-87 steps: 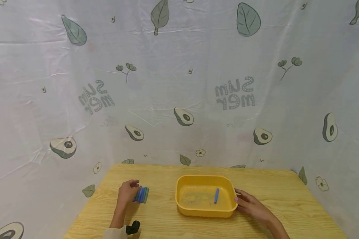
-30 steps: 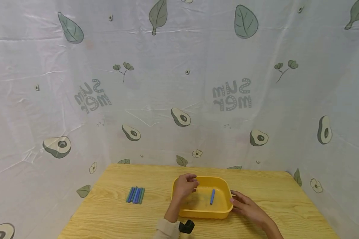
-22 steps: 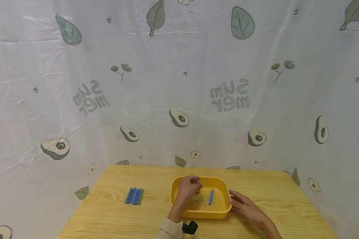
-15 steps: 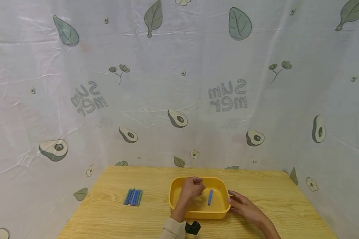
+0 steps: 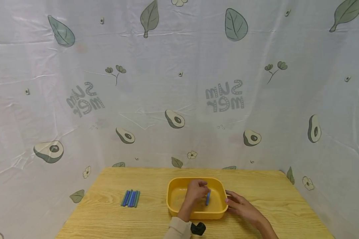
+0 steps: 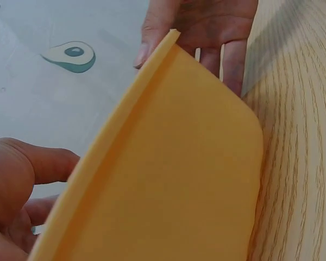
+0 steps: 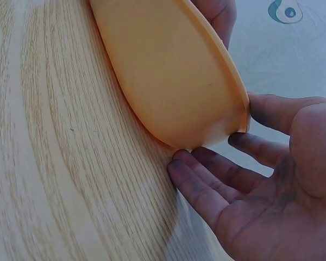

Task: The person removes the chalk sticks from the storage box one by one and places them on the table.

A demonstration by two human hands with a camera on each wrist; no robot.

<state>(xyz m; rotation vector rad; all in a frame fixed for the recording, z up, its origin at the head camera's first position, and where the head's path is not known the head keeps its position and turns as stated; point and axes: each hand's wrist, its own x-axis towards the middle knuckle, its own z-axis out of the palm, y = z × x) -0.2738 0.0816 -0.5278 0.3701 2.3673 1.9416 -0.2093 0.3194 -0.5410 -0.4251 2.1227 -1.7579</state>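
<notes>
In the head view my left hand (image 5: 196,190) reaches into the yellow tray (image 5: 173,212), its fingers curled beside a blue chalk stick (image 5: 207,198) lying on the tray floor. A teal chalk stick (image 6: 33,230) shows only as a small tip between the left fingers in the left wrist view; the rest is hidden by the hand. My right hand (image 5: 242,207) holds the tray's right end. In the right wrist view its thumb is at the rim while the fingertips (image 7: 179,155) press against the outer wall.
Several blue and green chalk sticks (image 5: 130,198) lie side by side on the wooden table (image 5: 149,225), left of the tray. A patterned curtain (image 5: 155,139) hangs behind the table and along both sides.
My left hand has moved right from the chalk row into the tray, then further toward the blue chalk stick. The right hand stays at the tray's right end. The whole head view drifts slightly left.
</notes>
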